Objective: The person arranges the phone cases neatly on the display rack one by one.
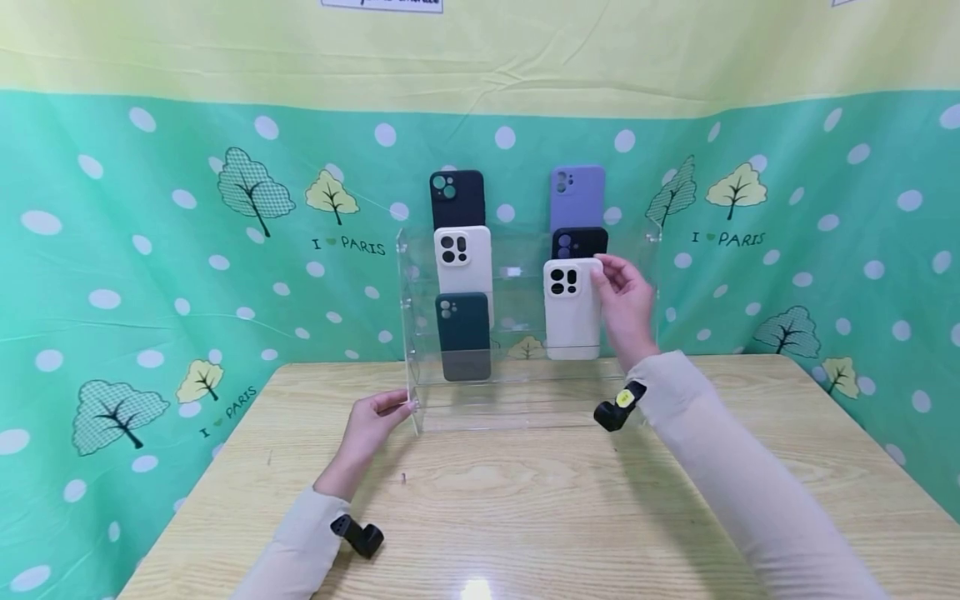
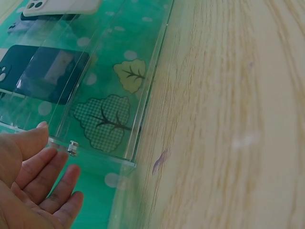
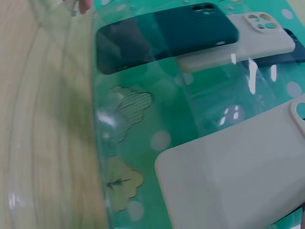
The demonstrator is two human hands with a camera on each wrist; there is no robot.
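A clear acrylic display stand point(image 1: 517, 396) holds phone cases in two columns of stepped tiers. My right hand point(image 1: 630, 308) pinches the upper right edge of a white phone case point(image 1: 572, 321), which stands upright at the front of the right column. Behind it show a black case point(image 1: 592, 240) and a purple case point(image 1: 577, 196). In the left column are a dark green case point(image 1: 463, 321), a white case point(image 1: 474, 265) and a black case point(image 1: 467, 208). With thumb and fingers, my left hand point(image 1: 375, 421) grips the stand's left side panel point(image 2: 102, 155) near its bottom.
The stand is on a light wood table point(image 1: 480, 508), close to a green and yellow cloth point(image 1: 300, 250) that hangs behind and at both sides. In the left wrist view, a metal fastener point(image 2: 73, 148) sits on the panel beside the fingers.
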